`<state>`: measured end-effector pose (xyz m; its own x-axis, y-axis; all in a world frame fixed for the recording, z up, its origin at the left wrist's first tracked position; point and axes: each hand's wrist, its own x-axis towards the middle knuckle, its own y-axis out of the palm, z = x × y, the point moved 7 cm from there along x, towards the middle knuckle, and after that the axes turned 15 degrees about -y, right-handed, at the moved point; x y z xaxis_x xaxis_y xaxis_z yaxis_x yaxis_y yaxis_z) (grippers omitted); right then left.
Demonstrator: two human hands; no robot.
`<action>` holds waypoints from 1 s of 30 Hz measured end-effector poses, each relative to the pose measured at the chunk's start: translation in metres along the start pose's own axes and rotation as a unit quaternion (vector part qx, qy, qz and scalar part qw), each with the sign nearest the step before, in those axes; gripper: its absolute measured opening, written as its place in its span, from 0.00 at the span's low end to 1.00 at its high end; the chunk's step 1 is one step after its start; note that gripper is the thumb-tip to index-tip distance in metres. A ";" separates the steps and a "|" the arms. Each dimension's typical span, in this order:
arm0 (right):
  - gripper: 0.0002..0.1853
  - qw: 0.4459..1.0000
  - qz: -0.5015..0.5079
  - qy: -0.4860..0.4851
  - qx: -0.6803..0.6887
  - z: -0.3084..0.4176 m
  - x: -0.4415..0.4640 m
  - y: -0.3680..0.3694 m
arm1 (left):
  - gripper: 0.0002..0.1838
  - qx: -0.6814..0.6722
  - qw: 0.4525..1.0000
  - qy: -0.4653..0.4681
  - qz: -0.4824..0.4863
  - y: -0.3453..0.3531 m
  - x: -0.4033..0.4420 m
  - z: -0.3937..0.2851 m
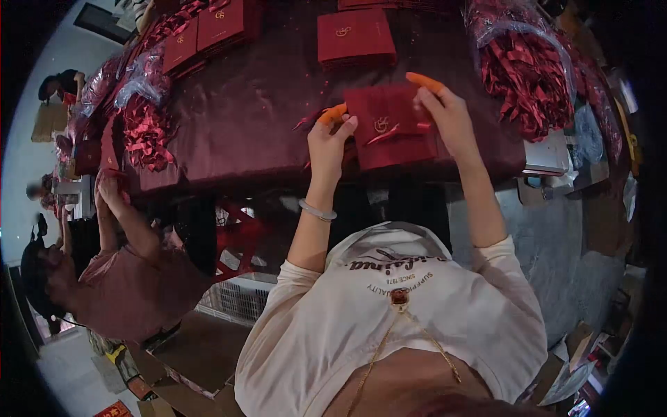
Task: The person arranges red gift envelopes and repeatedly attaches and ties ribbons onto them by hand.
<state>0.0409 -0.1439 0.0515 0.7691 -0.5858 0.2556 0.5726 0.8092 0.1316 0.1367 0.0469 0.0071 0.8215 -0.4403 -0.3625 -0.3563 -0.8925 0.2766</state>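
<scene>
A flat dark-red card folder (368,103) with a gold emblem lies on the cloth-covered table in front of me, a shiny red ribbon (384,135) across its face. My left hand (329,142) is at the folder's left edge, its orange-covered index finger and thumb closed on the ribbon, whose dark end sticks out to the left. Over the right edge is my right hand (448,121), its orange-covered index finger stretched up and apart from the thumb. The lower fingers of that hand are partly hidden, close to the ribbon.
A stack of red folders (356,38) stands just beyond. More stacks (208,36) are at the back left. Plastic-wrapped ribbon bundles (524,80) lie right, others (147,128) left. A co-worker (128,285) sits at the left, hands at the table edge.
</scene>
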 end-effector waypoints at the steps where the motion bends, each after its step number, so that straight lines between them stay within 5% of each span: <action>1: 0.13 0.998 0.052 -0.021 0.006 -0.002 0.002 0.014 | 0.15 0.020 1.000 -0.001 -0.003 0.002 -0.003 -0.002; 4: 0.12 0.989 0.133 -0.041 -0.056 -0.015 0.008 0.036 | 0.15 0.017 1.000 0.002 0.019 0.004 -0.001 0.001; 7: 0.10 0.927 0.192 -0.220 -0.234 -0.005 0.011 0.057 | 0.15 -0.015 1.000 0.020 0.017 0.002 -0.002 0.002; 26: 0.10 0.909 0.250 -0.170 -0.288 -0.015 0.003 0.069 | 0.16 -0.008 0.999 0.036 0.004 0.004 -0.005 0.003; 30: 0.08 0.841 0.244 -0.321 -0.362 -0.007 -0.006 0.079 | 0.17 0.019 0.999 0.044 -0.005 0.006 -0.003 0.004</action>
<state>0.0837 -0.0769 0.0532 0.7839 0.1416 0.6045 0.4342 0.5711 -0.6967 0.1299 0.0430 0.0061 0.8603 -0.4221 -0.2858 -0.3625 -0.9008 0.2391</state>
